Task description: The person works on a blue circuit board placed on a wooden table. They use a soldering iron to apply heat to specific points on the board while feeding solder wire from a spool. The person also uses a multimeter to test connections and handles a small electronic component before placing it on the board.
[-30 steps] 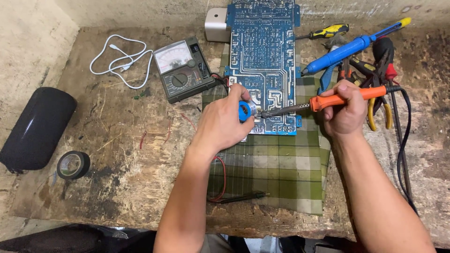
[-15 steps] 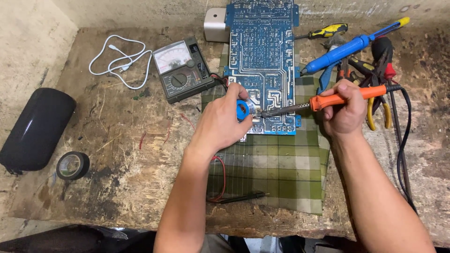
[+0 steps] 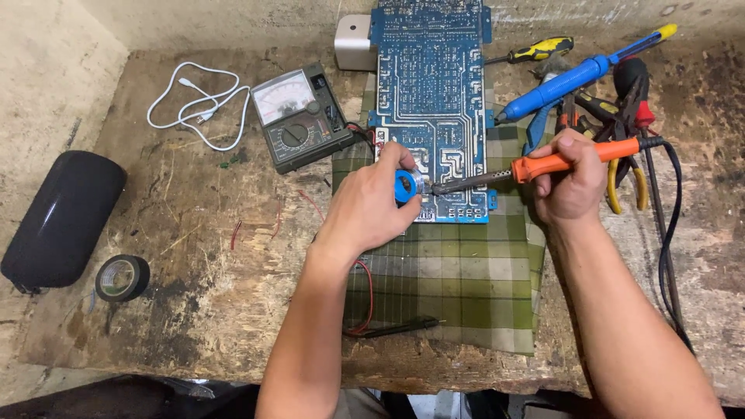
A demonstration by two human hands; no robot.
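Observation:
A blue circuit board (image 3: pixel 431 93) lies on a green checked cloth (image 3: pixel 458 279) on the wooden bench. My left hand (image 3: pixel 369 209) holds a small blue solder spool (image 3: pixel 406 187) at the board's near edge. My right hand (image 3: pixel 573 178) grips an orange-handled soldering iron (image 3: pixel 559 161). The iron's metal tip points left and sits right next to the spool, over the lower part of the board.
An analog multimeter (image 3: pixel 299 116) and a white cable (image 3: pixel 198 105) lie at the left back. A black cylinder (image 3: pixel 62 217) and a black tape roll (image 3: pixel 122 277) lie far left. Screwdrivers and pliers (image 3: pixel 613 85) are piled at the right. A red wire and probe (image 3: pixel 388 326) rest near the front.
Both hands stay in nearly the same place. The spool and iron tip remain together at the board's near edge, with only slight shifts.

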